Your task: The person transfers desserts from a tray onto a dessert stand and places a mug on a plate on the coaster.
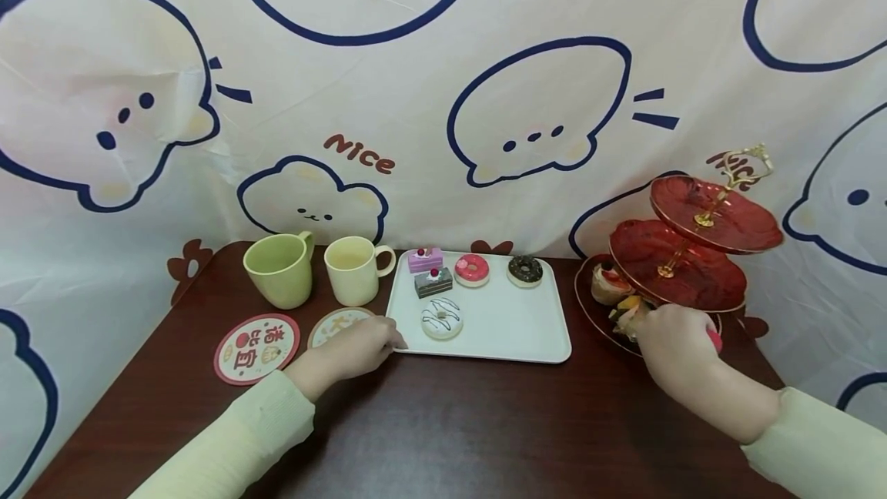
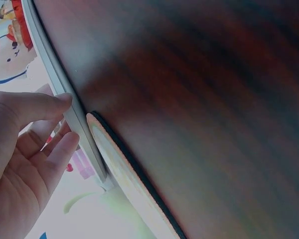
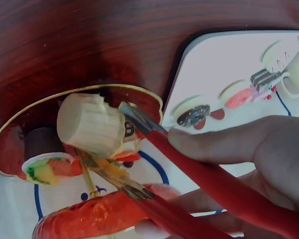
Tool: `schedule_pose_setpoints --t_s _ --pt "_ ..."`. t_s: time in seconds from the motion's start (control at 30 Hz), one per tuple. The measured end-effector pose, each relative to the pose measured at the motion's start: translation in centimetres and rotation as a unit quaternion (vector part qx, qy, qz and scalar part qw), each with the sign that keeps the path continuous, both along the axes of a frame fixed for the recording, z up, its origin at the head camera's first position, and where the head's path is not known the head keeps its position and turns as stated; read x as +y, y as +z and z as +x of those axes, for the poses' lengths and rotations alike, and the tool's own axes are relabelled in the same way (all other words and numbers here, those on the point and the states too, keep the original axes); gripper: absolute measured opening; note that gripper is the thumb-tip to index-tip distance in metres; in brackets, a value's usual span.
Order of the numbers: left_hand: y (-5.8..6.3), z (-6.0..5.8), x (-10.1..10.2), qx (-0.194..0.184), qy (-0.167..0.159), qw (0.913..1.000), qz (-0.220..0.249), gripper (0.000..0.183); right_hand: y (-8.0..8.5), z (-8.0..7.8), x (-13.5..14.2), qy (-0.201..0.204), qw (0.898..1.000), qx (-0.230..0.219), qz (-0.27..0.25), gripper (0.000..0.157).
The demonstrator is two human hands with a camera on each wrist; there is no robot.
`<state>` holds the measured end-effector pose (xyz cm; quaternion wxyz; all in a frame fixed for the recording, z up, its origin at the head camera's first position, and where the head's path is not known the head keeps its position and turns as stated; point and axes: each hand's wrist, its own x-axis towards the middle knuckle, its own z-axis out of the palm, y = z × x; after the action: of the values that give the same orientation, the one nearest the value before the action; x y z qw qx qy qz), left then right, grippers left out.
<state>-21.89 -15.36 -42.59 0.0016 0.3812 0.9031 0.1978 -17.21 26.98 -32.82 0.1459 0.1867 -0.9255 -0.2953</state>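
At the front left corner of a white tray [image 1: 516,329], my left hand [image 1: 356,349] pinches the rim between thumb and fingers. My right hand [image 1: 679,345] holds red-handled tongs [image 3: 204,184]. In the right wrist view, their metal tips lie on either side of a pale toy cupcake [image 3: 89,122] on the bottom tier of a red three-tier stand [image 1: 717,214]; how firmly they touch it I cannot tell. Beside it on that tier is a dark cupcake with fruit-like topping [image 3: 42,152]. The tray bears a white donut [image 1: 442,320], a pink donut [image 1: 471,272], a chocolate donut [image 1: 524,272] and two cake slices [image 1: 433,283].
A green mug [image 1: 280,272] and a cream mug [image 1: 349,272] stand behind the tray's left side. In front of them lie a red-rimmed coaster [image 1: 256,349] and a second coaster [image 1: 333,323], partly covered by my left hand. A patterned cloth [image 1: 416,98] hangs behind the table.
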Motion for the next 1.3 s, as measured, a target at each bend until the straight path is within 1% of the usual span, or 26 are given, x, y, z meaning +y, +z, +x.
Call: schedule_pose_setpoints --t_s 0.07,0.13,0.33,0.4,0.47,0.53,0.57,0.63,0.67,0.73,0.8,0.9,0.97,1.07,1.2,1.3 --pt "0.0 0.0 0.0 0.0 -0.001 1.0 0.0 0.021 -0.3 0.0 -0.1 0.005 1.0 0.01 0.002 0.035" --pt "0.0 0.0 0.1 0.001 -0.002 1.0 0.0 0.021 -0.4 0.0 0.0 0.008 1.0 0.013 -0.005 0.033" --pt "0.0 0.0 0.1 0.009 -0.004 1.0 0.0 0.021 -0.5 0.6 1.4 0.018 0.999 0.019 -0.043 0.03" --pt "-0.1 0.0 0.1 0.011 -0.005 0.9999 0.0 0.021 -0.7 0.8 2.2 0.035 0.996 0.037 -0.071 0.032" --pt "-0.2 0.0 0.1 0.013 -0.007 0.9999 0.0 0.021 -0.9 1.2 3.2 0.049 0.993 0.049 -0.1 0.029" --pt "-0.2 0.1 0.1 0.016 -0.008 0.9998 0.002 0.021 -1.3 1.6 4.3 0.045 0.989 0.052 -0.131 0.035" --pt "-0.2 0.1 0.1 0.017 -0.009 0.9998 0.002 0.021 -1.6 1.8 4.8 0.04 0.987 0.048 -0.149 0.039" --pt "-0.2 0.1 0.1 0.016 -0.009 0.9998 0.002 0.021 -2.3 2.3 5.9 0.006 0.983 0.024 -0.182 0.051" --pt "-0.2 0.0 0.1 0.016 -0.009 0.9998 0.002 0.022 -2.7 2.6 6.4 -0.012 0.979 0.015 -0.202 0.057" --pt "-0.1 0.0 0.1 0.013 -0.009 0.9999 0.003 0.022 -3.8 2.9 7.5 -0.039 0.969 0.008 -0.243 0.06" --pt "0.0 -0.1 0.0 0.007 -0.008 0.9999 0.003 0.022 -4.9 3.1 8.5 -0.06 0.958 0.011 -0.28 0.062" --pt "0.1 -0.2 0.0 -0.002 -0.009 1.0 0.003 0.022 -6.4 3.2 9.8 -0.074 0.944 0.02 -0.32 0.064" --pt "0.1 -0.3 0.0 -0.004 -0.011 0.9999 -0.001 0.022 -7.1 3.1 10.4 -0.088 0.937 0.019 -0.337 0.066" --pt "0.0 -0.3 0.0 -0.004 -0.016 0.9999 -0.006 0.023 -7.8 2.9 11.2 -0.11 0.931 0.009 -0.348 0.068" --pt "-0.1 -0.4 0.1 0.0 -0.021 0.9998 -0.006 0.023 -8.1 2.7 11.8 -0.147 0.927 -0.009 -0.345 0.071" --pt "0.0 -0.4 0.1 0.006 -0.021 0.9997 -0.005 0.023 -8.0 2.7 12.1 -0.161 0.925 -0.017 -0.343 0.072"
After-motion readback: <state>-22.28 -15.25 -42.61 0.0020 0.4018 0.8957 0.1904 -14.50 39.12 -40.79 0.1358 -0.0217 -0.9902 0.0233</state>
